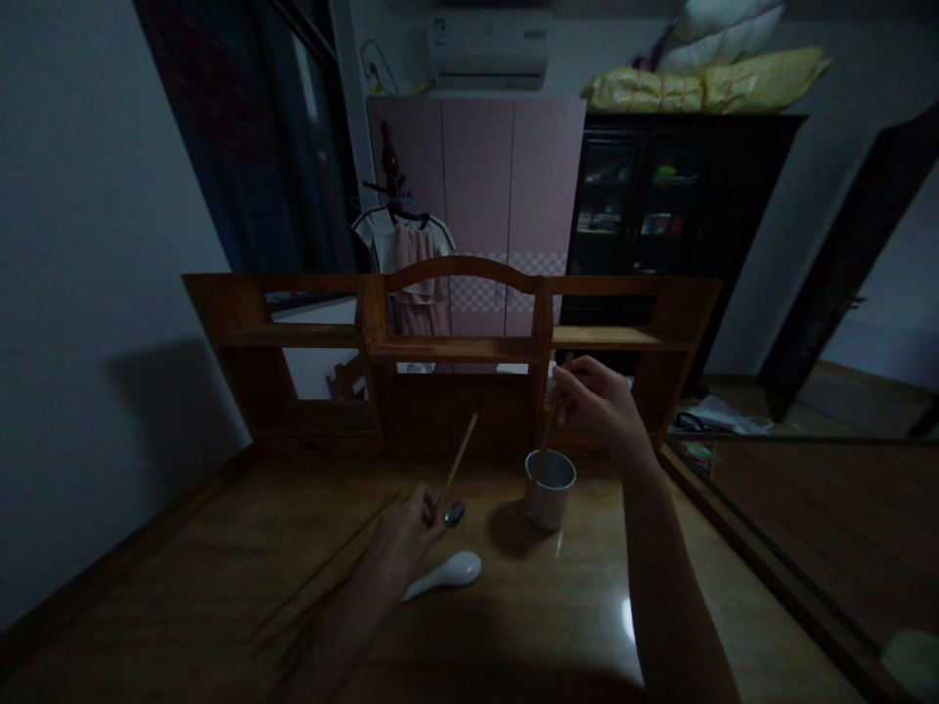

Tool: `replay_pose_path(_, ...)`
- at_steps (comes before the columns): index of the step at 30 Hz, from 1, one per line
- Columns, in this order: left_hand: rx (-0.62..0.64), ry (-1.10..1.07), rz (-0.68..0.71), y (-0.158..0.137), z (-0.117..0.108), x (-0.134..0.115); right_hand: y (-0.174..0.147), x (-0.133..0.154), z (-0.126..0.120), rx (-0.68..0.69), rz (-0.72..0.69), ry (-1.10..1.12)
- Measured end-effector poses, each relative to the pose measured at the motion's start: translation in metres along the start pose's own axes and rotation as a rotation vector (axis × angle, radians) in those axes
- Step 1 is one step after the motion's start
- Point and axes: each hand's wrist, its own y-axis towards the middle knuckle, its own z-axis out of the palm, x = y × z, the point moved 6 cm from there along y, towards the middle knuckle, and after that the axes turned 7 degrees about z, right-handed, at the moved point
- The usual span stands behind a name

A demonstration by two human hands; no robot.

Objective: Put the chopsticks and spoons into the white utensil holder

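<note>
Right hand [593, 391] is pinching a wooden stick [552, 420], low end dipping into the gray cup [550, 506]
Left hand [403, 533] is gripping another stick [461, 455], closed around it (that one's pointing up, lol), and a white spoon [461, 568] is lying just beside.

Light: dim; colours read dark. Cup [553, 502]: plain silver-grey, paler at the rim. Chopstick at the cup [546, 440]: mid brown. Second chopstick [461, 456]: lighter tan. Larger spoon [461, 568]: plain white. Smaller spoon [455, 513]: dark silver with a bright glint. Counter [514, 606]: yellow-brown, with a white patch of glare at right. Shelf [455, 348]: orange-brown. Wardrobe [476, 166]: pale pink, crossed by a pink-and-white checked band. Air conditioner [490, 44]: white. Cabinet [696, 147]: black. Bags on top [763, 80]: yellow with faint reddish lines. Curtain [256, 176]: dark blue, dull red patch. Wall [80, 244]: plain blue-grey.
</note>
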Motion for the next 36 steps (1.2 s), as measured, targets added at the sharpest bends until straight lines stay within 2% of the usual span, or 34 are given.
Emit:
replay_pose_path(2,0.039,-0.176,0.044,0.003,-0.002,-0.031,-0.004,0.005,0.003,0.059,0.025,-0.024)
replay_pose_path(4,0.122,-0.35,0.094,0.004,0.008,-0.057,-0.01,0.012,0.01,0.154,0.045,-0.058)
replay_pose_path(7,0.133,-0.394,0.152,0.004,0.032,-0.073,-0.019,0.018,0.02,0.305,0.058,-0.12)
replay_pose_path(10,0.081,-0.388,0.182,0.008,0.056,-0.066,-0.025,0.015,0.027,0.414,0.072,-0.19)
replay_pose_path(15,0.117,-0.439,0.121,0.017,0.082,-0.041,-0.023,-0.004,0.032,0.507,0.091,-0.288)
replay_pose_path(18,0.122,-0.486,0.115,0.015,0.089,-0.031,-0.022,-0.016,0.037,0.572,0.127,-0.363)
replay_pose_path(22,0.105,-0.378,0.105,0.005,0.097,-0.017,-0.021,-0.025,0.042,0.608,0.161,-0.394)
replay_pose_path(28,0.218,-0.39,0.075,-0.005,0.109,-0.009,-0.022,-0.03,0.046,0.651,0.245,-0.338)
replay_pose_path(36,0.333,-0.212,0.026,-0.01,0.121,-0.007,-0.028,-0.034,0.047,0.75,0.318,-0.326)
